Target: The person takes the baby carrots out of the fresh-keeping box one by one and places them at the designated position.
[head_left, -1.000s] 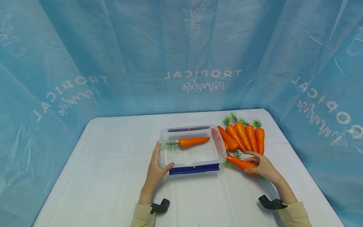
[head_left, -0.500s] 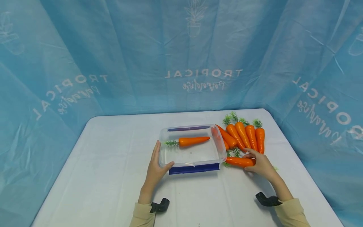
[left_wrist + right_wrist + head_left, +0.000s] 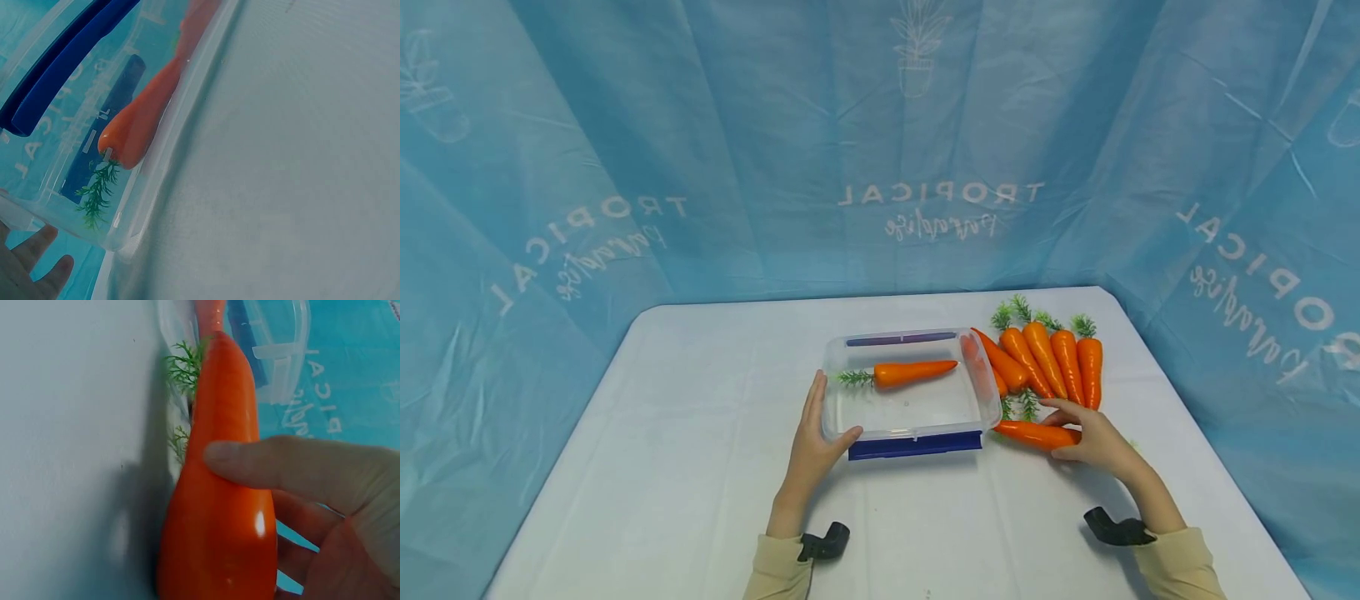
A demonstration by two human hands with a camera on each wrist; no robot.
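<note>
A clear plastic food container [image 3: 917, 417] with blue side clips stands mid-table. One orange carrot [image 3: 910, 374] with a green top lies in it, tip to the right. My left hand [image 3: 814, 446] rests against the container's left end, thumb at the front rim, fingers fairly straight. Right of the container, my right hand [image 3: 1097, 442] grips another carrot [image 3: 1030, 433] between thumb and fingers. That carrot [image 3: 215, 519] fills the middle of the right wrist view, its narrow end toward the container; its leafy end is mostly hidden behind the hand.
Several more carrots [image 3: 1036, 354] lie fanned out behind my right hand, close to the container's right wall. A white cloth [image 3: 700, 467] covers the table. Blue printed curtains [image 3: 760, 167] enclose the back and sides.
My right hand has shifted slightly, and the gripped carrot has turned from a slant to nearly level, its tip close to the container's front right corner. The left hand and container have stayed put.
</note>
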